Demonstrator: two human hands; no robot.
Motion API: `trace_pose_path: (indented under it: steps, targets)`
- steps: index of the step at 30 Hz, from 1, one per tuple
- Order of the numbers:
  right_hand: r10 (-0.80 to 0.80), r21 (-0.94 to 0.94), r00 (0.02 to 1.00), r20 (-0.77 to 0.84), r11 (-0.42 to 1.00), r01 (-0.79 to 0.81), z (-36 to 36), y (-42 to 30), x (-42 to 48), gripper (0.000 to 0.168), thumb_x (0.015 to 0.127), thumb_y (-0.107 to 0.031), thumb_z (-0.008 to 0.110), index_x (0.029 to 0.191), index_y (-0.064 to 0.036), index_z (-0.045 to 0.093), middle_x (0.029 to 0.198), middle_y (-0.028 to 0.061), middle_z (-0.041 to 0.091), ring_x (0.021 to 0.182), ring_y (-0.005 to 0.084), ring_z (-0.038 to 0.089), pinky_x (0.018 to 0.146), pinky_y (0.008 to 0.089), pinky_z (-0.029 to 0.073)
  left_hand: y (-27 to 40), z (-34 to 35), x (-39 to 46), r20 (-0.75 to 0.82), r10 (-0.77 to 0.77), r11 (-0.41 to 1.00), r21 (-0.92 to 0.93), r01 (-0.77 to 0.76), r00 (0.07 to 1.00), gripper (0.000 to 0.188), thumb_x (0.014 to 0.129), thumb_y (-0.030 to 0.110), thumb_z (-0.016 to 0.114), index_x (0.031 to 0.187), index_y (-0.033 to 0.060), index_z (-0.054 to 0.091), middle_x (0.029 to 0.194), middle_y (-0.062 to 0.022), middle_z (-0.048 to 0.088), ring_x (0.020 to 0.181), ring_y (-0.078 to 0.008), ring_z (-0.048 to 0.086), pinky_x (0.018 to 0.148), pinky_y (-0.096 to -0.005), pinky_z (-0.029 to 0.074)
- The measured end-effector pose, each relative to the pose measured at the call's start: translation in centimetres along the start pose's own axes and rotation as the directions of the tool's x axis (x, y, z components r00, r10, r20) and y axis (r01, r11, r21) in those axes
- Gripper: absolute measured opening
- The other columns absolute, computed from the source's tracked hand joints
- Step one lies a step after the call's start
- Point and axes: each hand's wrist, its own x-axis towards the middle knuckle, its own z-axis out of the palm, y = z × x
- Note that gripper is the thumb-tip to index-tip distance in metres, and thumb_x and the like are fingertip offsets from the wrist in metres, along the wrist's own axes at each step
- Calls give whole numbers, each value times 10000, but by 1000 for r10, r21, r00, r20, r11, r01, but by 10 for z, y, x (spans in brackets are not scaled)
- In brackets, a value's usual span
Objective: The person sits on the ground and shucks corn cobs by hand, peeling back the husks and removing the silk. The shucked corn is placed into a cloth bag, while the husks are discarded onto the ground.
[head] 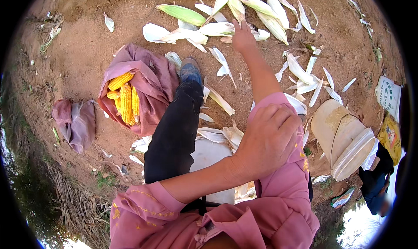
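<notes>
My right hand (243, 38) reaches forward, its fingers spread over a pale corn husk (217, 29) on the ground; whether the fingertips touch it is unclear. My left hand (269, 139) crosses in front of my body, fingers curled, over the pink sleeve (281, 177) of my right arm; its palm and fingertips are hidden. More ears in husks (272, 25), one greenish husk (181, 14) among them, lie ahead. To the left of my leg, a reddish woven sack (156, 73) lies with its mouth agape, showing several bare yellow corn cobs (125, 99).
A dirty pale bucket (336, 128) with a wire handle lies tipped at the right. Beyond it are a printed white sack (388, 95), a yellow bag (390, 134) and a person (375, 187). A smaller crumpled sack (80, 125) lies left. Loose husks (302, 73) litter the soil.
</notes>
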Motion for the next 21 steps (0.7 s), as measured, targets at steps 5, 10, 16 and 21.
trace_pose_path:
  steps: [5, 10, 16, 21]
  targets:
    - [111, -155, 961, 254, 985, -73, 1, 9, -6, 367, 755, -106, 609, 1104, -56, 507, 1334, 170, 333, 1095, 344, 465, 785, 403, 503, 0, 1, -3, 60, -48, 997, 64, 44, 997, 178, 751, 62, 591, 917, 18, 540, 928, -118, 536, 905, -291, 506, 809, -391, 397]
    - [-134, -209, 976, 169, 963, 168, 13, 17, -71, 221, 840, -217, 487, 980, -54, 540, 719, 132, 637, 719, 326, 619, 616, 415, 507, 6, 13, -12, 238, -143, 990, 53, 134, 961, 183, 761, 83, 563, 928, 12, 542, 928, -133, 543, 915, -316, 508, 813, -384, 406]
    - [-32, -40, 875, 483, 997, 59, -99, 41, -170, 240, 861, -293, 487, 908, -86, 597, 833, 121, 644, 752, 314, 622, 693, 421, 485, -13, 26, -21, 388, -19, 874, 454, -173, 922, 334, 736, 88, 578, 1051, 6, 501, 1006, -144, 525, 1001, -310, 485, 853, -389, 399]
    - [-173, 85, 838, 517, 985, 151, -268, 29, -254, 188, 839, -232, 519, 873, -72, 612, 649, 81, 619, 669, 297, 609, 642, 384, 476, -16, 25, -20, 582, -147, 821, 523, -229, 800, 645, 626, 109, 717, 1187, 58, 403, 1183, -106, 452, 1121, -283, 418, 884, -410, 379]
